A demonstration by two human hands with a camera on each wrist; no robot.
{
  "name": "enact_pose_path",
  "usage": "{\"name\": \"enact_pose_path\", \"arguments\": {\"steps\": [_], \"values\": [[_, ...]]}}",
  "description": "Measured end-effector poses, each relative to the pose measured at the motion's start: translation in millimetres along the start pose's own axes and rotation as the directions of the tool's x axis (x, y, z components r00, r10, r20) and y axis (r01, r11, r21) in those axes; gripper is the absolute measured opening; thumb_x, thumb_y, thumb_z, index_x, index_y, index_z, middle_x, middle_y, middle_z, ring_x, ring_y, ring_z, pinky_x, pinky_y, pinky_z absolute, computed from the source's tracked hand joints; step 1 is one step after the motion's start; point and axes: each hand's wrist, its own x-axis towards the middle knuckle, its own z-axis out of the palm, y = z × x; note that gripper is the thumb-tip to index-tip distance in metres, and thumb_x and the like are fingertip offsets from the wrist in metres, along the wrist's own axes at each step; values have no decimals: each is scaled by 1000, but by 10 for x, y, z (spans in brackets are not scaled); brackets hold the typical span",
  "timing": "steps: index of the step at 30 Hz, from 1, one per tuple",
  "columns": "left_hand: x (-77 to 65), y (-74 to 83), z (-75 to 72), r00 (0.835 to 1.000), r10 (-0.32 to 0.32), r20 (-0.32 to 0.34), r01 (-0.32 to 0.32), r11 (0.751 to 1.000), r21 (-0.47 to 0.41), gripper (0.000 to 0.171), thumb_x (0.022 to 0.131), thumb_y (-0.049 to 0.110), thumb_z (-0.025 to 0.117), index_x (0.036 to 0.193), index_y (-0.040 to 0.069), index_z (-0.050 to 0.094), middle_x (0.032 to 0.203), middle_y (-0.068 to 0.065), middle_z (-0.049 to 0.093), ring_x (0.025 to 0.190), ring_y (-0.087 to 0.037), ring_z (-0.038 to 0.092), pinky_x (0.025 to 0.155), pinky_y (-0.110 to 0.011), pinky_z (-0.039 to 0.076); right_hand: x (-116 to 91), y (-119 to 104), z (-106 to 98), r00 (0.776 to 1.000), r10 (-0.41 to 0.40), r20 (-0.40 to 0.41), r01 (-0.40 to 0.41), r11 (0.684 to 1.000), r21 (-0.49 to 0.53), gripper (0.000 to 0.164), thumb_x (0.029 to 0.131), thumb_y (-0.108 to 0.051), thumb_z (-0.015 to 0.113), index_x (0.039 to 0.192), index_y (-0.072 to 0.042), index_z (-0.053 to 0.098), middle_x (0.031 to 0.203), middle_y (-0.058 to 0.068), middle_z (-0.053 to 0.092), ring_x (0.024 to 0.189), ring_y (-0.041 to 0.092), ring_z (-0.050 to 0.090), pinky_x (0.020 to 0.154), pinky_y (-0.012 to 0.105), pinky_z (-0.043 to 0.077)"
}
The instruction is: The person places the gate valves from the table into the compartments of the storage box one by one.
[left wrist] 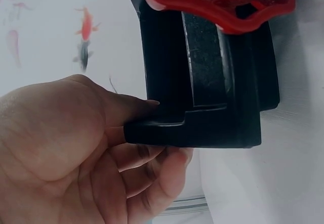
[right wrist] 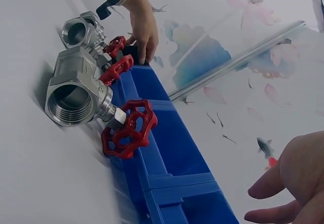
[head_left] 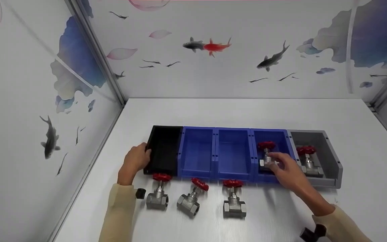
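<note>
My left hand (head_left: 137,157) grips the side wall of the black bin (head_left: 164,148), thumb over the rim and fingers curled outside it, as the left wrist view shows. My right hand (head_left: 289,171) reaches over the rightmost blue bin (head_left: 282,138), at a metal valve (head_left: 266,163) with a red handwheel standing in it. In the right wrist view the thumb and a finger (right wrist: 271,214) are apart, with nothing visible between them; that valve is out of that view. The grey bin (head_left: 331,151) holds another red-wheeled valve (head_left: 311,168).
Three more valves lie before the bins: a left one (head_left: 157,200), a tilted middle one (head_left: 189,203) and a right one (head_left: 234,206). Two other blue bins, one left (head_left: 197,151) and one central (head_left: 233,153), join the row. Printed walls surround the white table (head_left: 213,112).
</note>
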Motion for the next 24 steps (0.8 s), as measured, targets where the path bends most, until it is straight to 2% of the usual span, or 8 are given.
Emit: {"name": "enact_pose_path", "arguments": {"steps": [4, 9, 12, 16, 19, 24], "values": [[10, 6, -8, 1000, -10, 16, 10, 1000, 2, 35, 103, 18, 49, 123, -9, 56, 110, -32, 65, 100, -44, 64, 83, -55, 51, -60, -47, 25, 999, -26, -23, 26, 1000, 2, 36, 101, -18, 56, 132, 1, 57, 127, 22, 55, 111, 34, 57, 96, 52, 47], [29, 25, -9, 999, -22, 44, 21, 1000, 11, 34, 103, 19, 47, 122, -9, 54, 107, -32, 64, 96, -43, 65, 79, -54, 51, -86, -73, 76, 998, -52, -31, 53, 998, 18, 27, 99, -13, 59, 123, -2, 62, 115, 13, 64, 96, 23, 60, 85, 31, 50], [38, 25, 1, 997, -30, 68, 28, 999, 27, 36, 104, 19, 45, 125, -10, 51, 106, -33, 64, 95, -43, 66, 77, -53, 52, -92, -64, 110, 998, -63, -12, 63, 997, 44, 23, 98, -11, 60, 119, -1, 64, 108, 11, 67, 91, 19, 61, 78, 24, 51], [48, 6, 36, 994, -41, 99, 37, 998, 43, 40, 106, 19, 41, 131, -11, 43, 103, -33, 64, 91, -43, 66, 76, -53, 52, -96, -44, 150, 998, -64, 20, 63, 997, 54, 18, 97, -9, 61, 112, -1, 65, 103, 9, 68, 88, 18, 60, 75, 23, 51], [41, -14, 65, 991, -45, 127, 40, 998, 41, 42, 107, 19, 37, 135, -12, 37, 95, -31, 65, 83, -40, 67, 72, -51, 52, -95, -31, 177, 997, -61, 45, 58, 997, 56, 15, 97, -9, 61, 110, -2, 67, 101, 9, 68, 87, 18, 60, 74, 25, 51], [22, -35, 90, 988, -33, 148, 31, 999, 15, 40, 107, 19, 33, 133, -12, 35, 82, -25, 64, 69, -34, 64, 64, -48, 50, -97, -9, 214, 995, -51, 80, 46, 996, 71, 13, 97, -10, 61, 107, -3, 67, 98, 9, 68, 87, 20, 62, 72, 26, 51]]}}
